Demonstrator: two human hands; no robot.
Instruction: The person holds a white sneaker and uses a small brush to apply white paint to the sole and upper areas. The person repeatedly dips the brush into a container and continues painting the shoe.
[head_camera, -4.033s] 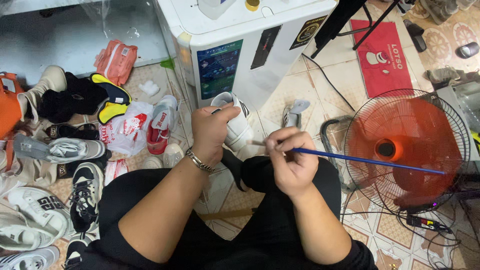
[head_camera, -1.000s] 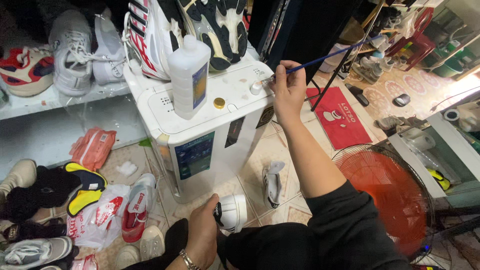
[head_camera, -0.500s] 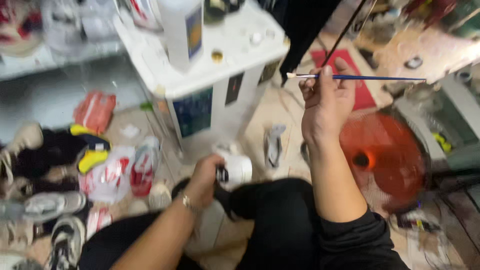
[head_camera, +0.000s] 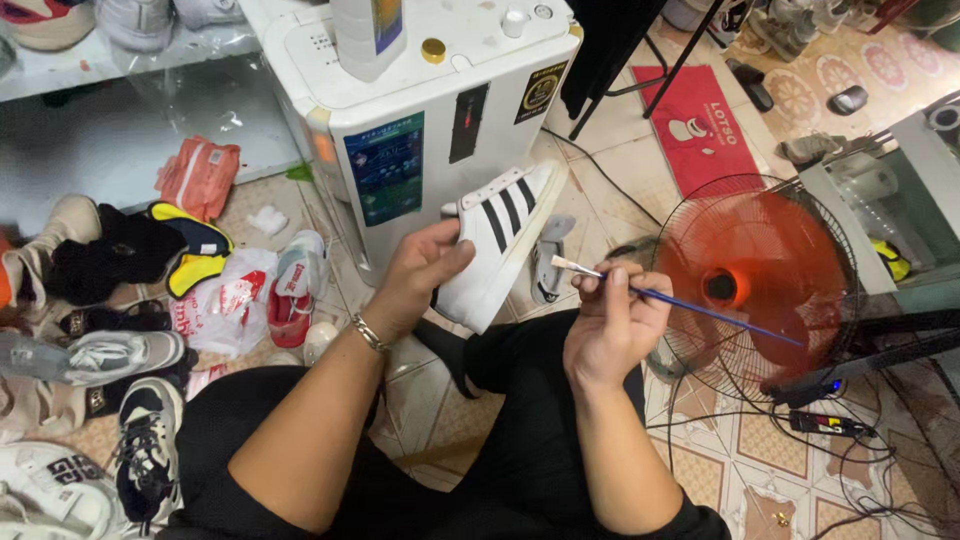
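Beyond both hands, atop the white machine: a tall white bottle, upright, contents not visible, with a gold cap lying just beside it. Well off to the left of the left hand, on the floor: a clear plastic bag with red print, contents too unclear to tell, and an orange packet farther away near the shelf.

Left hand: curled around the white sneaker with black stripes, thumb pressed on its side, fingers wrapped behind, grasping it firmly and holding it tilted in the air, toe pointing up and away toward the machine. Metal bracelet on the wrist.

Right hand: pinched closed on a thin blue-handled paintbrush, fingertips gripping near the bristle end, bristles pointing left toward the sneaker, close to its sole edge but apart from it. Handle running out to the right, across the front of the orange floor fan just beyond that hand.

Left of the left forearm: a scatter of shoes on the tiled floor.
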